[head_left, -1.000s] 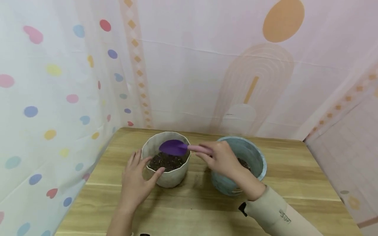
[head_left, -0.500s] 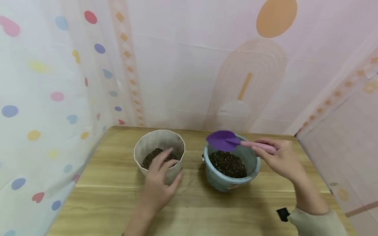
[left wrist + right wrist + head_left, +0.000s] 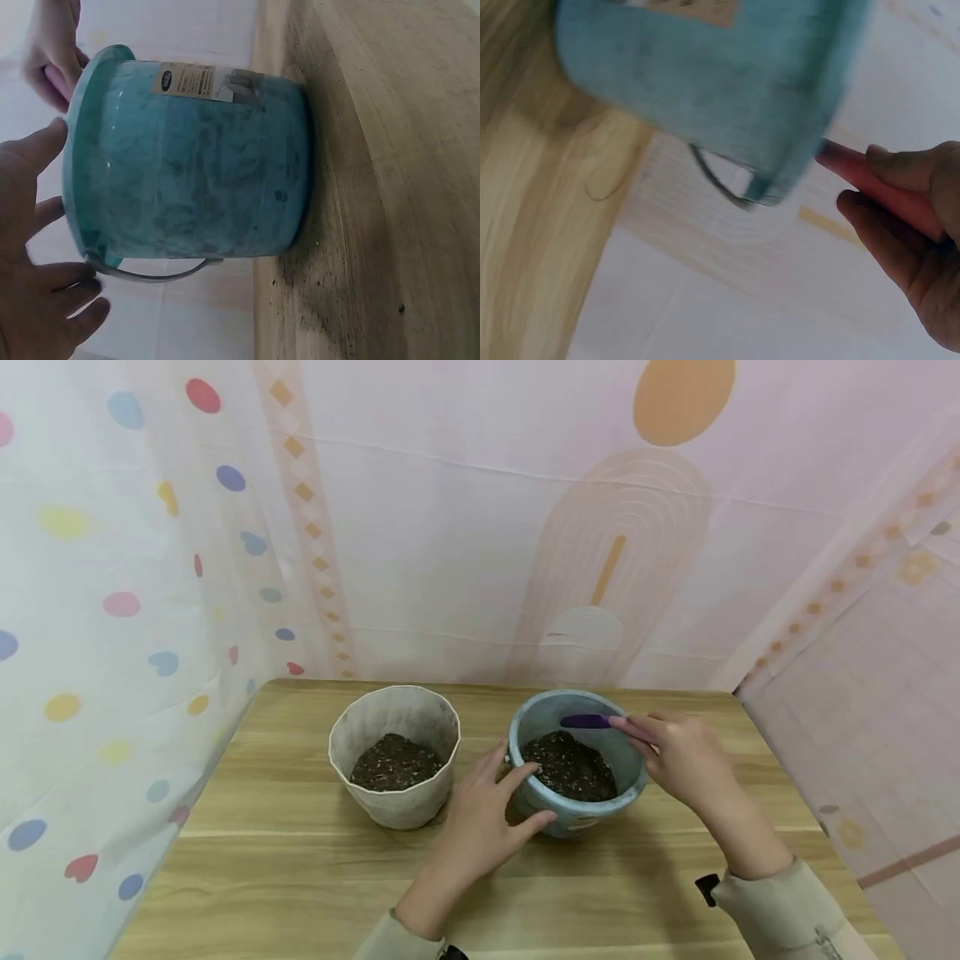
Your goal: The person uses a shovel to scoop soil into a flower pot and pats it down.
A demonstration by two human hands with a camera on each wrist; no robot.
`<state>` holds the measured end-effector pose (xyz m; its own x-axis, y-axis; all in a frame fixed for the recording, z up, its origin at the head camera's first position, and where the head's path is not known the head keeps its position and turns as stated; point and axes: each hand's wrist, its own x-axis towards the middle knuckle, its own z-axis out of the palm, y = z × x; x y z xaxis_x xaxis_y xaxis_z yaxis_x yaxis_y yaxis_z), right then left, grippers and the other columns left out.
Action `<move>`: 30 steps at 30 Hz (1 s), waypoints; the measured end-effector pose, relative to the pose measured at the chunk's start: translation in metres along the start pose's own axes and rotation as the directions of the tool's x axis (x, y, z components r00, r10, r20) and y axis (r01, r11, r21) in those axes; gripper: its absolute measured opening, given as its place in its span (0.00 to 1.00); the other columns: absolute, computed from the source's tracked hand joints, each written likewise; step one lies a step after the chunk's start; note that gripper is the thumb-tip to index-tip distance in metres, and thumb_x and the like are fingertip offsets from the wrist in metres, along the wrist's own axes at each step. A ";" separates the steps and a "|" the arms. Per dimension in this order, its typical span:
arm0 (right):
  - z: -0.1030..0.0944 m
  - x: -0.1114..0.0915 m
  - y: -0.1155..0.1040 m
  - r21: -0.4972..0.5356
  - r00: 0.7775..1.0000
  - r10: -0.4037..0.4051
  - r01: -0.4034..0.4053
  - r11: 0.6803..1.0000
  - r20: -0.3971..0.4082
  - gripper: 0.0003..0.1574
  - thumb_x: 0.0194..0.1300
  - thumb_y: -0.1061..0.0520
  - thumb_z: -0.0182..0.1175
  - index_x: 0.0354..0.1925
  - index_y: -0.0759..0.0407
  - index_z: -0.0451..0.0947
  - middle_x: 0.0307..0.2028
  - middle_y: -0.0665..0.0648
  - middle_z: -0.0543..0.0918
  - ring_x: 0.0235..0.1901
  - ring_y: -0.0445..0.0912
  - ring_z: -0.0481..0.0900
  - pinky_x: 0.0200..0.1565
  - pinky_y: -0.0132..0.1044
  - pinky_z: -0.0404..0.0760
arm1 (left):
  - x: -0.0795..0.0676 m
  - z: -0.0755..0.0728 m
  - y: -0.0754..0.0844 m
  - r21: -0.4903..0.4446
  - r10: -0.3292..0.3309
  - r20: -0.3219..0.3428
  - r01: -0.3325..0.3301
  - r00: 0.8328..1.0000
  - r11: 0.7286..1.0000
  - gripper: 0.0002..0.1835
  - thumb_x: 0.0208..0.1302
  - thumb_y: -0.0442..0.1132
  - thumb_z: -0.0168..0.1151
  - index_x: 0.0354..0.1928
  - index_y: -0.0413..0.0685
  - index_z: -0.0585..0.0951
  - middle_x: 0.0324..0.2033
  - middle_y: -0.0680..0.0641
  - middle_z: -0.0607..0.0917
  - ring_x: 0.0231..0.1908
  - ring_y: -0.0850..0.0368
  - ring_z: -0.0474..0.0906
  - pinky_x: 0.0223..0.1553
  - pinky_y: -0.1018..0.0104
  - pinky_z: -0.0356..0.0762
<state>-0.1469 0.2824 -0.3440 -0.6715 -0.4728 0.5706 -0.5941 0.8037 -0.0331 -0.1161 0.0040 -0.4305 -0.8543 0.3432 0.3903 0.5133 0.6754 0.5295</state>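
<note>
In the head view a pale blue bucket (image 3: 624,753) stands right of centre with dark soil (image 3: 576,770) inside. My right hand (image 3: 688,764) grips the pink handle of a trowel (image 3: 587,722), whose purple blade is seen edge-on over the soil, within the rim. Fingers spread, my left hand (image 3: 478,820) is at the bucket's left rim, thumb apart from the other fingers. From the left wrist, the bucket (image 3: 202,165) shows a paper label and a thin handle hanging at its side. The right wrist view hides the trowel blade behind the bucket (image 3: 705,82).
A whitish pot (image 3: 405,807) with soil in it stands left of the bucket on the wooden table (image 3: 285,868). Crumbs of soil (image 3: 319,304) lie beside the bucket's base. Patterned curtains (image 3: 450,568) hang behind and at both sides.
The trowel has moved right, from above the white pot to the bucket, and its blade has turned edge-on. My left hand has left the white pot and come to the bucket's rim.
</note>
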 end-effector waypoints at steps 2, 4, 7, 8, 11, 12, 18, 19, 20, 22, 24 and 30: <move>0.009 0.004 0.000 -0.020 0.998 0.015 -0.014 1.000 0.054 0.11 0.55 0.68 0.74 0.39 0.61 0.89 0.26 0.57 0.84 0.20 0.51 0.80 0.20 0.43 0.76 | 0.001 0.002 0.000 -0.002 -0.011 0.039 0.011 0.999 1.000 0.34 0.65 0.66 0.63 0.68 0.59 0.77 0.76 0.38 0.60 0.73 0.38 0.60 0.67 0.35 0.62; 0.016 0.008 0.001 -0.035 0.990 0.045 -0.041 0.999 0.134 0.06 0.57 0.67 0.73 0.36 0.62 0.87 0.25 0.58 0.82 0.19 0.52 0.80 0.20 0.43 0.75 | 0.001 0.003 0.001 -0.004 -0.027 0.057 0.027 0.998 1.000 0.33 0.66 0.65 0.62 0.68 0.59 0.77 0.77 0.37 0.58 0.73 0.37 0.60 0.68 0.35 0.62; 0.023 0.016 0.004 -0.044 0.970 0.059 -0.050 0.998 0.234 0.03 0.62 0.63 0.71 0.33 0.61 0.86 0.24 0.58 0.82 0.19 0.53 0.80 0.20 0.43 0.76 | 0.003 0.004 0.003 0.001 -0.045 0.052 0.045 0.998 0.999 0.33 0.66 0.66 0.61 0.67 0.58 0.77 0.76 0.36 0.59 0.72 0.36 0.61 0.67 0.34 0.63; 0.024 0.018 0.005 -0.042 0.966 0.045 -0.036 0.998 0.255 0.03 0.63 0.62 0.71 0.32 0.61 0.86 0.23 0.58 0.82 0.19 0.52 0.80 0.20 0.42 0.76 | 0.004 0.004 0.004 0.003 -0.051 0.048 0.051 0.998 0.999 0.33 0.66 0.66 0.61 0.66 0.58 0.77 0.76 0.36 0.60 0.71 0.35 0.62 0.66 0.34 0.63; 0.020 0.024 0.008 0.035 0.954 -0.026 0.017 0.999 0.298 0.03 0.64 0.61 0.70 0.33 0.62 0.88 0.21 0.56 0.82 0.18 0.48 0.79 0.20 0.39 0.75 | 0.007 0.006 0.006 0.002 -0.068 0.037 0.068 0.997 0.998 0.32 0.66 0.65 0.62 0.65 0.56 0.78 0.74 0.34 0.62 0.71 0.35 0.64 0.65 0.34 0.65; 0.016 0.026 0.010 0.073 0.950 -0.039 0.017 0.997 0.311 0.03 0.63 0.62 0.70 0.34 0.62 0.89 0.21 0.56 0.83 0.18 0.47 0.79 0.20 0.38 0.75 | 0.007 0.006 0.007 -0.001 -0.072 0.033 0.073 0.997 0.997 0.32 0.65 0.65 0.62 0.64 0.55 0.79 0.74 0.34 0.62 0.70 0.35 0.64 0.64 0.33 0.66; -0.002 0.026 0.017 0.119 0.888 0.092 -0.162 0.980 0.451 0.04 0.62 0.65 0.70 0.35 0.59 0.91 0.33 0.57 0.90 0.26 0.46 0.86 0.27 0.41 0.82 | 0.007 0.009 0.008 -0.012 -0.069 0.007 0.069 0.998 0.998 0.30 0.65 0.63 0.64 0.63 0.54 0.80 0.74 0.34 0.63 0.70 0.35 0.64 0.64 0.34 0.67; -0.002 0.025 0.018 0.109 0.872 0.102 -0.174 0.979 0.480 0.04 0.63 0.64 0.69 0.34 0.59 0.91 0.33 0.56 0.90 0.25 0.44 0.86 0.26 0.39 0.82 | 0.007 0.009 0.008 -0.016 -0.069 0.003 0.069 0.998 0.997 0.30 0.65 0.63 0.65 0.63 0.54 0.80 0.74 0.34 0.64 0.70 0.35 0.65 0.64 0.34 0.67; -0.002 0.025 0.019 0.104 0.859 0.101 -0.176 0.979 0.501 0.05 0.64 0.64 0.68 0.33 0.60 0.90 0.32 0.56 0.90 0.23 0.43 0.84 0.25 0.37 0.80 | 0.007 0.009 0.008 -0.020 -0.068 -0.001 0.068 0.998 0.997 0.30 0.65 0.62 0.65 0.62 0.54 0.80 0.74 0.34 0.64 0.70 0.35 0.65 0.63 0.34 0.67; -0.001 0.024 0.020 0.115 0.846 0.079 -0.163 0.980 0.527 0.06 0.65 0.64 0.67 0.32 0.60 0.89 0.30 0.55 0.90 0.19 0.37 0.80 0.22 0.33 0.75 | 0.007 0.009 0.008 -0.025 -0.068 -0.009 0.068 0.998 0.997 0.30 0.64 0.62 0.66 0.62 0.54 0.80 0.73 0.33 0.64 0.69 0.34 0.65 0.63 0.34 0.68; -0.003 0.024 0.019 0.137 0.844 0.068 -0.165 0.977 0.533 0.08 0.64 0.64 0.68 0.28 0.59 0.88 0.25 0.52 0.88 0.17 0.35 0.76 0.20 0.31 0.74 | 0.007 0.009 0.008 -0.029 -0.067 -0.014 0.067 0.998 0.997 0.30 0.64 0.61 0.67 0.61 0.53 0.80 0.73 0.33 0.65 0.69 0.33 0.65 0.63 0.34 0.68; 0.002 0.026 0.016 0.148 0.826 0.098 -0.214 0.966 0.556 0.18 0.65 0.56 0.70 0.18 0.52 0.83 0.16 0.44 0.81 0.13 0.34 0.72 0.18 0.31 0.72 | 0.009 0.007 0.008 -0.020 -0.076 0.003 0.076 0.997 0.997 0.31 0.64 0.62 0.66 0.62 0.52 0.80 0.72 0.33 0.65 0.69 0.34 0.66 0.63 0.35 0.68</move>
<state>-0.1749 0.2821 -0.3315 -0.8586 -0.5125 0.0118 -0.4955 0.8237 -0.2756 -0.1199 0.0174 -0.4282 -0.8910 0.2926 0.3471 0.4485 0.6864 0.5724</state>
